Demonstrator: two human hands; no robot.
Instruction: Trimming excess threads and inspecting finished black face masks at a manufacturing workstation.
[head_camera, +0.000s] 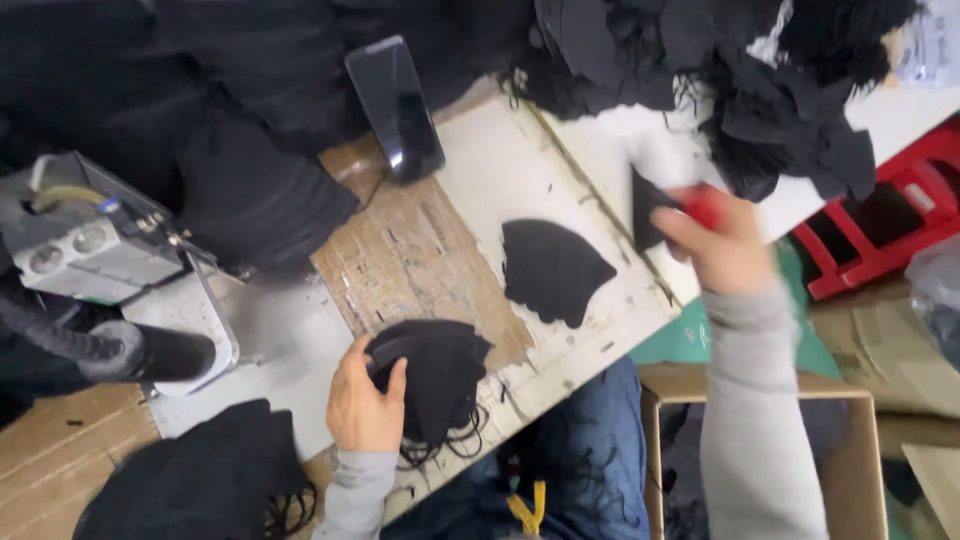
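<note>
My left hand (365, 400) is gripping a stack of black fabric pieces (435, 380); my right hand (720, 240) is pinching another black piece (648, 208) (plus something red (705, 205), blurred).

My left hand (365, 405) grips a stack of matt black cloth pieces (438, 378) with loose threads. My right hand (722, 245) pinches another black fabric piece (648, 208) and something glossy red, blurred. The table (600, 300) is scuffed white board; a patch of rough brown cardboard (415, 265) covers it. The phone (395, 108) at the far edge shines glassy.
</note>
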